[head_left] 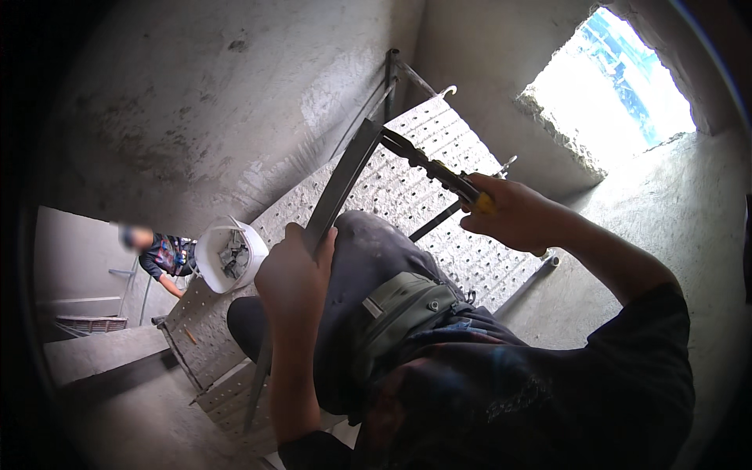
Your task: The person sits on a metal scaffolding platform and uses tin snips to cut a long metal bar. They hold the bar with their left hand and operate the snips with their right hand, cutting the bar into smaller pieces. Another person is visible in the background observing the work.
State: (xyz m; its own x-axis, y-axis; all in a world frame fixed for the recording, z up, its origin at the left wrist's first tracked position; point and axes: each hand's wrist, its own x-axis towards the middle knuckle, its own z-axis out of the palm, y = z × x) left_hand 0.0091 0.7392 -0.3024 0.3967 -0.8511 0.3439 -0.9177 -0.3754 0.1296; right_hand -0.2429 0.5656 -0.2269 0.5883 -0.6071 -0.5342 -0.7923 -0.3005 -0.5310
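My left hand (294,270) is closed round a long grey metal channel (342,184). The strip slants up and away from my fist, and its lower part runs down beside my left forearm. In my right hand (513,213) is a pair of dark tin snips (431,168) with yellow on the grip, my fingers wrapped round the handles. Its jaws meet the upper end of the channel; whether they bite into the metal I cannot tell.
Beneath me lies a perforated scaffold platform (407,176) with rails at its ends. A white bucket (205,249) of grey scraps stands on it, left of my knee. A person (170,257) is beyond at left. The wall has a rough opening (615,86) at upper right.
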